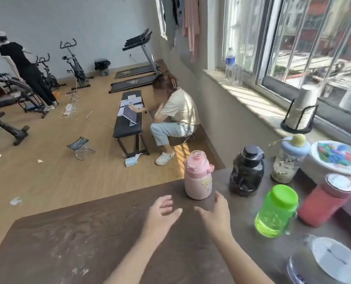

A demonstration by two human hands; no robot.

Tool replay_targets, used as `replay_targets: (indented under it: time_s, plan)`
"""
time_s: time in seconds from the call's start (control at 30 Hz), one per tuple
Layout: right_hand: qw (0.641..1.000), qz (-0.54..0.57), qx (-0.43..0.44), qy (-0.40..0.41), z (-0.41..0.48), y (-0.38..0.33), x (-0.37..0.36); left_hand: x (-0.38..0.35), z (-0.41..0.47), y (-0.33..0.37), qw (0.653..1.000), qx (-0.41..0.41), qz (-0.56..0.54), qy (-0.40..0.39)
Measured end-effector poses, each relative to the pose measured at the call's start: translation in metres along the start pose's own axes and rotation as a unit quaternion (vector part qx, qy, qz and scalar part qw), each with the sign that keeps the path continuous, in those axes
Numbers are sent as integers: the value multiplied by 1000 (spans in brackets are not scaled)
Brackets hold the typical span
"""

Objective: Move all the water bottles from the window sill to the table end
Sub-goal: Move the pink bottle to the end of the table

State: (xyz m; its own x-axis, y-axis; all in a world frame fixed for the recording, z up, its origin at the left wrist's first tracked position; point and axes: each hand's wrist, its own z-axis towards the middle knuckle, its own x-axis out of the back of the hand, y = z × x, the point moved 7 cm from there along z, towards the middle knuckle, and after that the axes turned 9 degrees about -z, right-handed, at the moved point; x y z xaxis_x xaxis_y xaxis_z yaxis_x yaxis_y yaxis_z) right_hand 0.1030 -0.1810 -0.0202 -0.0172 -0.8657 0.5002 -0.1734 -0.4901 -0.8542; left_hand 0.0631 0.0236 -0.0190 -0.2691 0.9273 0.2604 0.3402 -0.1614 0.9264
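Dark wood-grain table [88, 242], far end, seen from my head camera; gym floor with exercise machines beyond, window sill [252, 99] along the right wall.

Items I count at the table's far edge and right side:
- pink bottle [198, 175], upright, at the far edge.
- black bottle [246, 171], upright, just right of the pink one, near the far right corner.
- clear bottle with blue lid [289, 160], upright, at the far right corner, beside a plate of coloured pieces [338, 158].
- green bottle [276, 211], upright, nearer me on the right side.
- red bottle [325, 199], tilted, just right of the green one.
- clear lidded container [326, 261], at the near right edge.

On the sill: one clear plastic water bottle with blue label [230, 62], upright at the far end; a stack of cups in a black holder [300, 111] nearer.

My left hand [160, 214] and right hand [215, 214]: both empty, fingers spread wide, hovering over the table just short of the pink bottle, touching nothing.

A person [174, 115] crouches at a bench [127, 124] on the floor.
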Motion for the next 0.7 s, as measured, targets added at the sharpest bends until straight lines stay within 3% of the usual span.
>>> replay_targets:
  time_s: [0.2, 0.33, 0.7]
  plan:
    - [998, -39, 55, -7, 73, 34, -31, -52, 80, 17, 999, -21, -25, -6]
    - [997, 1, 77, -26, 92, 36, -39, -71, 103, 15, 999, -35, -31, -23]
    - [994, 29, 96, -46, 91, 19, -47, -45, 106, 4, 995, -78, -57, -7]
